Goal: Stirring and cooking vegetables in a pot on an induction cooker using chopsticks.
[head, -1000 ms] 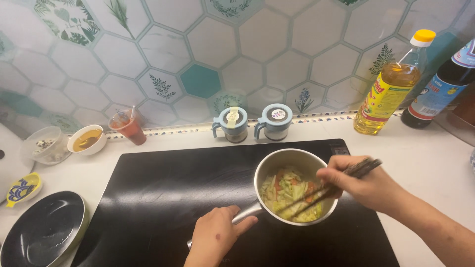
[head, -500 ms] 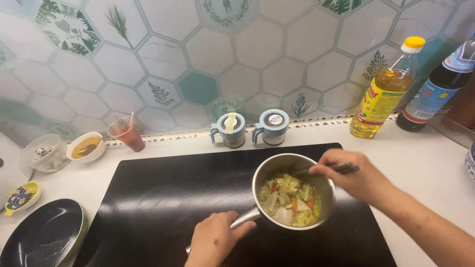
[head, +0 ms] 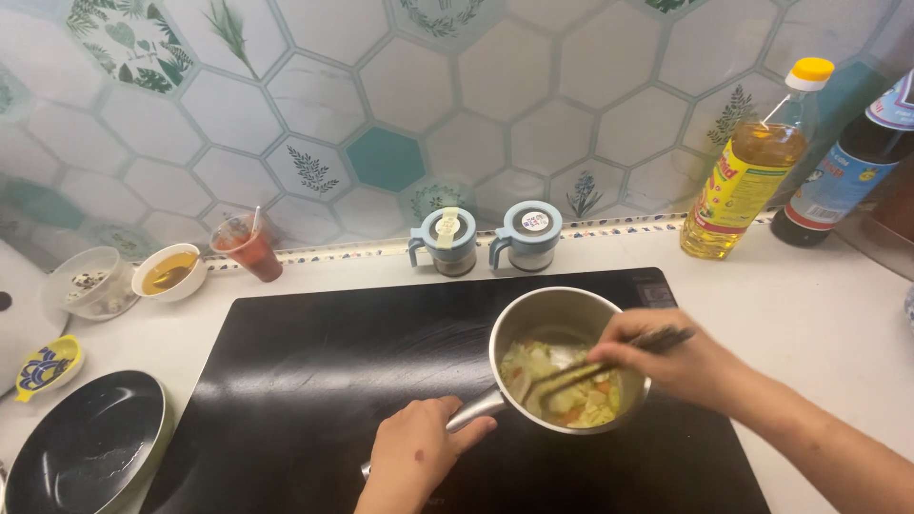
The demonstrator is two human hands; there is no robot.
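A small round stainless-steel saucepan stood on the flat black glass cooktop, its handle grasped by the left hand. A pair of dark chopsticks was pinched in the right hand, the tips sunk in the chopped pale cabbage and orange vegetable pieces. The vegetables were already in the pan and looked mixed and softened; stirring appeared under way, with nothing yet served out.
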